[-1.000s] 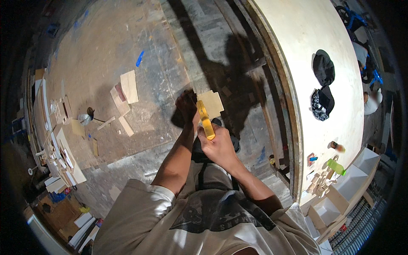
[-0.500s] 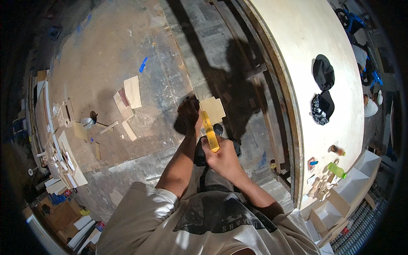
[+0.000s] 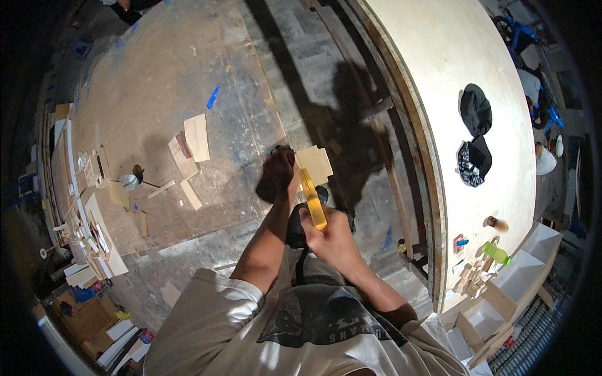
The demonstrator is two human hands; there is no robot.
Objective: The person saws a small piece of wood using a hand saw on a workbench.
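Note:
A pale thin board (image 3: 315, 164) with notched corners juts out past the edge of the brown work table on my left. My left hand (image 3: 278, 172), in dark shadow, presses down at the board's left side on the table edge; its fingers are hard to make out. My right hand (image 3: 328, 233) is closed around the lower end of a long narrow yellow tool (image 3: 311, 197). This tool slants up and left, its far end close beside the board and the left wrist. I see it nearly edge-on, so its exact kind is unclear.
Wood offcuts (image 3: 196, 138) and a strip of blue tape (image 3: 213, 98) lie on the brown table (image 3: 169, 69). At the right, a pale tabletop (image 3: 483, 56) carries a black cap (image 3: 476, 109), a green bottle (image 3: 496, 252) and small wood pieces. Another person's hand (image 3: 123, 4) shows at the top left.
My right hand and the yellow tool have shifted slightly back toward me and to the right. The left hand stays on the board. Another person has come into view at the top left.

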